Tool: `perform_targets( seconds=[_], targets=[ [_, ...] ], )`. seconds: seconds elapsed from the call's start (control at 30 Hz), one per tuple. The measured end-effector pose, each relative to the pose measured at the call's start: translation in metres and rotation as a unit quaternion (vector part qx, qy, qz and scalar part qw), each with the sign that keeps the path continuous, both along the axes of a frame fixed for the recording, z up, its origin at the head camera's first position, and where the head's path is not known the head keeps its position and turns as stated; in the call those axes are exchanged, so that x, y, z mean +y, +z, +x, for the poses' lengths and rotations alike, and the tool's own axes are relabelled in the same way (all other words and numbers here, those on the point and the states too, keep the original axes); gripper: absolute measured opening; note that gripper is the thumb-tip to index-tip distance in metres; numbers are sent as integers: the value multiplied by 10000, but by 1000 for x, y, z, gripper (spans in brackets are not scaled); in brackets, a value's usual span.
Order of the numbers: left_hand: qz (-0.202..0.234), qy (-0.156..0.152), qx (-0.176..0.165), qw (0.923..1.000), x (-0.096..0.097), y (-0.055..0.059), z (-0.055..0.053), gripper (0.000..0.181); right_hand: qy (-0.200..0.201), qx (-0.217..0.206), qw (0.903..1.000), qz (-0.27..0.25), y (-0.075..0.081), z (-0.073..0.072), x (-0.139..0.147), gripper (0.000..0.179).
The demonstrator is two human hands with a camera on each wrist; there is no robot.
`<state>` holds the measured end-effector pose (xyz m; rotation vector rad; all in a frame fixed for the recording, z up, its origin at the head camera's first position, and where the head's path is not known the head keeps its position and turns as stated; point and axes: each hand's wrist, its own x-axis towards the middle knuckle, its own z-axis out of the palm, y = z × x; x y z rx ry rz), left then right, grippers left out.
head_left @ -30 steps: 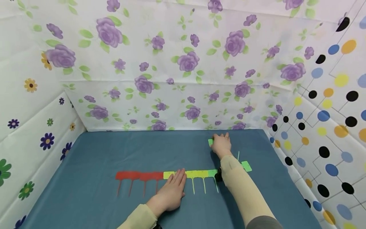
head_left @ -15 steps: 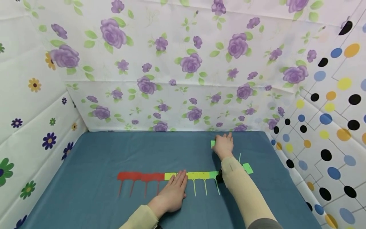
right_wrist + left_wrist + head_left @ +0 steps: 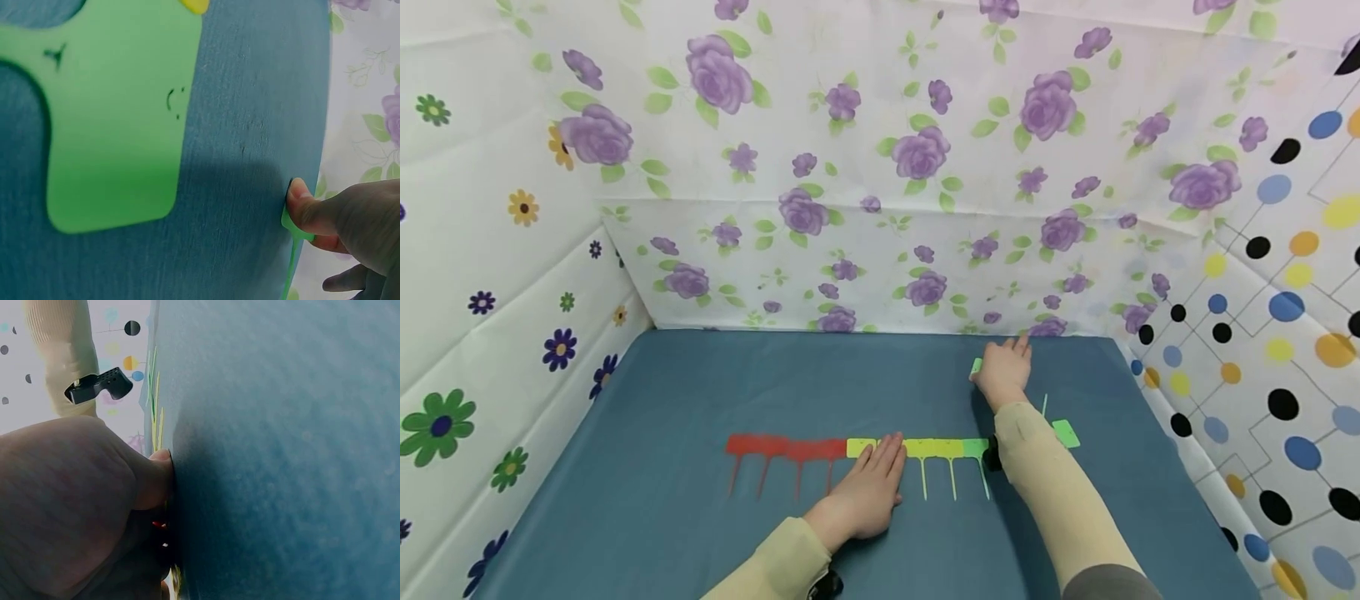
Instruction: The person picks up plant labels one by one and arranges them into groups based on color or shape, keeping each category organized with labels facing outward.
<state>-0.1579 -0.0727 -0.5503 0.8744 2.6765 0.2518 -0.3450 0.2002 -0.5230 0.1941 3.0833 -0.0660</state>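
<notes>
A row of flat plastic cable tie tags lies across the blue cloth in the head view, with thin tails pointing towards me. Red tags [image 3: 786, 447] are on the left, yellow tags [image 3: 934, 448] follow, and a green tag [image 3: 975, 448] ends the row beside my right sleeve. My left hand [image 3: 868, 493] rests with straight fingers over the yellow part, covering some of it. Near the cloth's far edge, my right hand [image 3: 1006, 372] pinches another green cable tie tag [image 3: 294, 226] between thumb and fingers; its tail hangs down in the right wrist view.
A loose green tag [image 3: 1065, 433] lies right of my right forearm, its tail pointing away. A green tag [image 3: 125, 125] with dark marks looms large in the right wrist view. Floral cloth [image 3: 917, 208] rises behind the table, with patterned cloth on both sides.
The head view has shifted slightly, so everything sits a little further right. Both hands keep their places, and the right still pinches the green tag, which shows less from this angle.
</notes>
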Motion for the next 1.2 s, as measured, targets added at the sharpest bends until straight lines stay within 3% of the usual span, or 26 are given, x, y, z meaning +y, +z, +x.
perform_targets(
  seconds=[0.13, 0.47, 0.77, 1.2],
  targets=[
    [-6, 79, 123, 9999, -1, 3, 1, 68, 47, -86, 9999, 22, 5, -4, -1, 80],
    [2, 88, 176, 9998, 4, -4, 3, 69, 10, -278, 9994, 220, 8, 3, 3, 81],
    [-130, 68, 215, 9997, 4, 5, 1, 69, 21, -52, 9994, 340, 11, 1, 4, 72],
    [-93, 162, 218, 9996, 6, -8, -4, 70, -26, -184, 9997, -186, 4, 3, 22, 55]
  ],
)
